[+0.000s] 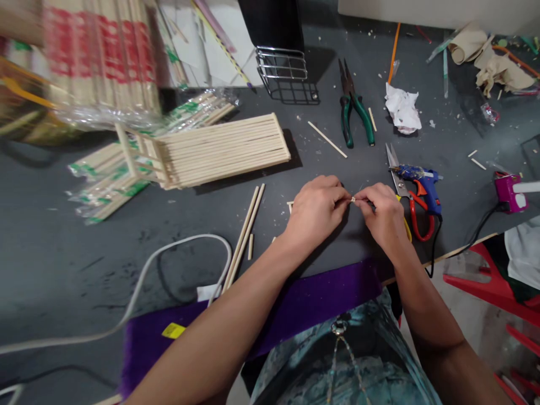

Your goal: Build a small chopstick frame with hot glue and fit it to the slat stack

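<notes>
From where I stand, I see two bare hands close together, a little right of the middle of the frame, above a dark grey table (50,270). The left hand (318,205) has its thumb and fingertips pinched together, and the right hand (382,216) is pinched in the same manner. Between their tips is one small pale piece (353,199), which both hands grip; its exact shape is mostly hidden by the fingers.

In the upper left of the frame lies a clear plastic wrapping (105,115) with red markings, and it contains several bundles of pale sticks. Below it there are smaller clear packets (97,163), marked with green, and they also contain pale sticks. A wooden model (223,149), made of sticks laid side by side, overlaps these packets with its left end. Near the top centre, a wire holder (282,64) supports a black panel (272,22).

To the left of the left hand, two long sticks (247,236) lie side by side, with a short stick (250,247) just beside them. Above the hands, green-handled pliers (354,104) lie with the handles spread, and crumpled white paper (403,109) is at their right. Beside the right hand, red-handled scissors (403,188) and a blue glue gun (428,185) overlap. A purple cloth (324,287) lies at lower centre.
</notes>
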Demonstrator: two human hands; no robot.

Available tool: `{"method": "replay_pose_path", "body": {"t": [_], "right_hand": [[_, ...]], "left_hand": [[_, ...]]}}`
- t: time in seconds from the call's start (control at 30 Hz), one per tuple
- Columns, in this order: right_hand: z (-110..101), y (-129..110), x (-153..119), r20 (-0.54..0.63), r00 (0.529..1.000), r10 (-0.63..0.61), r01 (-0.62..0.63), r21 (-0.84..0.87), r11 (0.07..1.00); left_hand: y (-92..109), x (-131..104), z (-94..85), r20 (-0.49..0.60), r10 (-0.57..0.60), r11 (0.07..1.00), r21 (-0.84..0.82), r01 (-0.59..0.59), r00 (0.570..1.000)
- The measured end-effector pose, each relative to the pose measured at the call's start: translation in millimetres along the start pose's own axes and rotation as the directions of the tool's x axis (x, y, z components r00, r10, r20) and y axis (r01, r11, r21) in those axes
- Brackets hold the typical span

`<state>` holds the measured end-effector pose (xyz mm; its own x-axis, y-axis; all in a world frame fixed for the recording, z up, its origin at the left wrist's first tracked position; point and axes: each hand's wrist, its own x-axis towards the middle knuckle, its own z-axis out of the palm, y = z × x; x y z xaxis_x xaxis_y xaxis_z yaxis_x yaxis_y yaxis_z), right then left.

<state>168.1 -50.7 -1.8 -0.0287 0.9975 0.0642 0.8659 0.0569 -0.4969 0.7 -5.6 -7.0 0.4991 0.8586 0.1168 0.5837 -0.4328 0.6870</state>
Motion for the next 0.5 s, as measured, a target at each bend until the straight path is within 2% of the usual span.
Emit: {"method": "replay_pose_path", "body": {"t": [0.5], "right_hand": [[-1.4,3.9,2.0,0.02,1.0,0.021,-0.022,0.053,0.998]], "left_hand": [[-2.9,-0.4,-1.3,0.011,-0.002,1.0,-0.016,0.002,1.0]]}}
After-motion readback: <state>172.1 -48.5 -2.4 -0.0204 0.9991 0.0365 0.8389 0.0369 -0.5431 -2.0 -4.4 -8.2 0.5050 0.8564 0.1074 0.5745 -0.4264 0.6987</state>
